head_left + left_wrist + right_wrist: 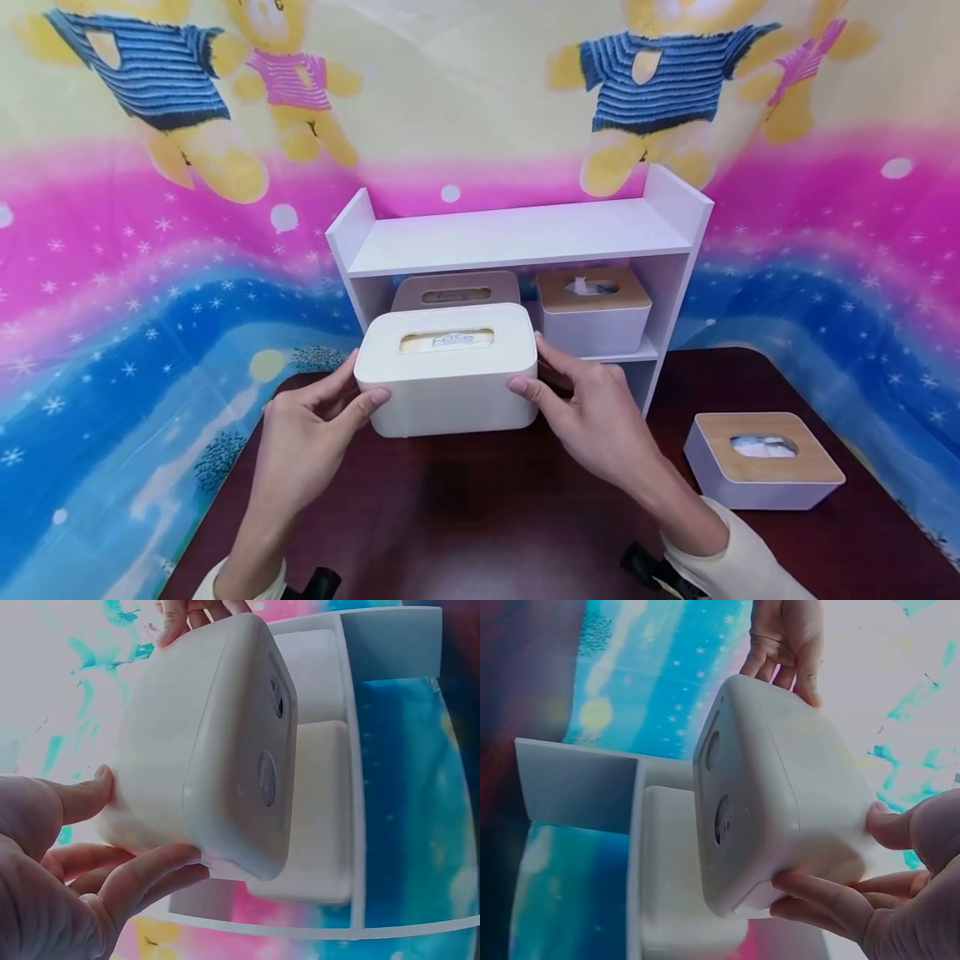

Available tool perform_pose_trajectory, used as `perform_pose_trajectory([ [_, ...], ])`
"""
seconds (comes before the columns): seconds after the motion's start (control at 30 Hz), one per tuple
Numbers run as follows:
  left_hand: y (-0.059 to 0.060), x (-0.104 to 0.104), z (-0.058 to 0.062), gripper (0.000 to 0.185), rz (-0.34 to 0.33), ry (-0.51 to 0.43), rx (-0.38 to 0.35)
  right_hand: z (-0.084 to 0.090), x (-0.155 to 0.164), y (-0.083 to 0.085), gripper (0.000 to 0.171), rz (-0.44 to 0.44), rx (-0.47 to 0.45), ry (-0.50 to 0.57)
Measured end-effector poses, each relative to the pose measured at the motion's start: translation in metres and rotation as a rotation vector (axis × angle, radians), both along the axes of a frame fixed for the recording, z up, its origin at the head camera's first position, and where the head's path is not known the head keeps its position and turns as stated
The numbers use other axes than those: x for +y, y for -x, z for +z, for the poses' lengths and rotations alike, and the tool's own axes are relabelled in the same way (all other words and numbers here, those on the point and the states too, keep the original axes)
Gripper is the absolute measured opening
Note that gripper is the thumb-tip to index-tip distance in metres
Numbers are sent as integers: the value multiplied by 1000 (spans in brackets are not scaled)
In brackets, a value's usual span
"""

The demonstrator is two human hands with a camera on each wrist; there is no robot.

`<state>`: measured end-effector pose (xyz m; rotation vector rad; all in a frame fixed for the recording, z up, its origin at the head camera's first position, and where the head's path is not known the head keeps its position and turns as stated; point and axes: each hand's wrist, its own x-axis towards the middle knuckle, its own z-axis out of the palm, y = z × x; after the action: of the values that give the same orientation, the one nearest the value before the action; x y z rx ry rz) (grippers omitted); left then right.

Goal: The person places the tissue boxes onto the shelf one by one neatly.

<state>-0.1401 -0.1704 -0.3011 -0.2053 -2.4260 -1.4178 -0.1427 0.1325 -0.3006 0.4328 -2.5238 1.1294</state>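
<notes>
A cream tissue box [453,404] with rounded corners and an oblong slot in its top is held up in front of the shelf. My left hand [303,437] grips its left end, thumb on the front face and fingers round the side. At the right end my right hand [600,417] holds it the same way. In the left wrist view, the box [172,742] shows a face with two round openings. From the right wrist, the tissue box [817,772] appears between both hands.
On the white two-tier shelf [517,237], a greyish tissue box [405,293] stands behind the held one, beside a wood-topped tissue box [600,329]. Another wood-topped tissue box [757,492] sits at the right on the dark table [480,533]. A patterned cloth [465,108] hangs behind.
</notes>
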Motion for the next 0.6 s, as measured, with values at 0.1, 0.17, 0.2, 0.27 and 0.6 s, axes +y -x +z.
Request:
perform_pose_trajectory([
  [0.1,1,0,9,63,-3,5,12,11,2,1,68,7,-3,-5],
  [0.17,1,0,15,63,-7,-1,14,18,2,1,67,2,2,-11],
  [0.2,1,0,19,63,-11,-2,16,22,3,0,66,-1,5,-17],
  [0.27,2,0,25,63,-25,-9,25,30,4,0,66,-11,12,-30],
  [0.6,7,-1,54,58,-36,-23,110,66,6,5,68,6,9,-43],
])
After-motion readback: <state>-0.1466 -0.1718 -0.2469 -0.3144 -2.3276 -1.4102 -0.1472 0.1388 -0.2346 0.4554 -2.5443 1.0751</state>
